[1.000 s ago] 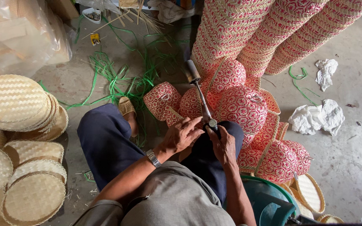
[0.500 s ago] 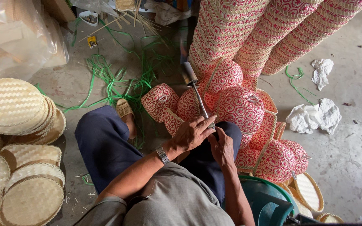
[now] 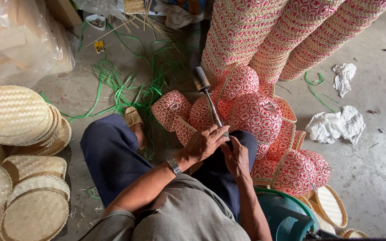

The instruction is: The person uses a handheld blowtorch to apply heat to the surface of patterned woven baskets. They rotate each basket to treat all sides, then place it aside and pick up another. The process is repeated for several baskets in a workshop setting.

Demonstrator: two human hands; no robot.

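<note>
A: What's held by the hands rn?

B: A hammer (image 3: 208, 98) w/ a thin metal shaft & dark head is gripped at its lower end. Left hand (image 3: 205, 143) is curled round the shaft's base, fingers closed on it. Right hand (image 3: 236, 156) is set just beside, over the lap; whether its fingers are shut on sth small can't be told, the palm side is hidden.

A: Where's the hammer pointed?

B: Head is angled up & away from the body, above the red-and-cream woven baskets (image 3: 255, 114) piled in front of the knees.

A: How much looks done vs left?

B: Judged from the piles: a lot is done. Tall stacks of patterned baskets (image 3: 264, 35) are leaned at top, approx a dozen loose ones are heaped on the floor. Plain woven lids (image 3: 12, 111) are stacked at the left, unpatterned. What's left can't be counted; the piece on the lap is covered by the hands.

A: Other stuff nearby?

B: Green plastic strips (image 3: 112, 80) are scattered on the concrete, crumpled white paper (image 3: 336, 125) at the right, a teal plastic bucket (image 3: 282, 214) by the right elbow, a wristwatch (image 3: 174, 165) is worn on the left wrist
</note>
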